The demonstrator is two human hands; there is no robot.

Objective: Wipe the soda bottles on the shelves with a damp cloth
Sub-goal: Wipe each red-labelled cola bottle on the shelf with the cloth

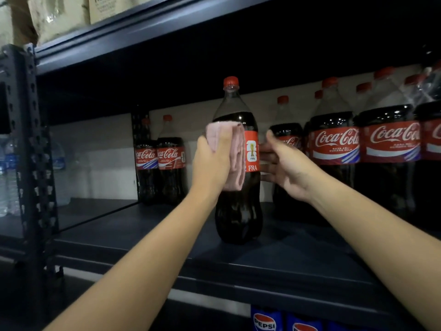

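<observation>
A tall cola bottle [238, 211] with a red cap and red label stands alone near the front of the dark shelf [274, 256]. My left hand [211, 166] holds a folded pink cloth [235, 158] and presses it against the bottle's left side at label height. My right hand [284, 166] is just right of the bottle with spread, relaxed fingers; whether its fingertips touch the bottle I cannot tell. More cola bottles [334, 144] stand in a row on the right, and two more bottles [170, 163] stand at the back left.
A perforated metal upright [28, 139] frames the shelf on the left, with water bottles [7, 175] beyond it. The upper shelf [143, 29] carries cardboard boxes. Pepsi packs [265, 323] sit on the shelf below.
</observation>
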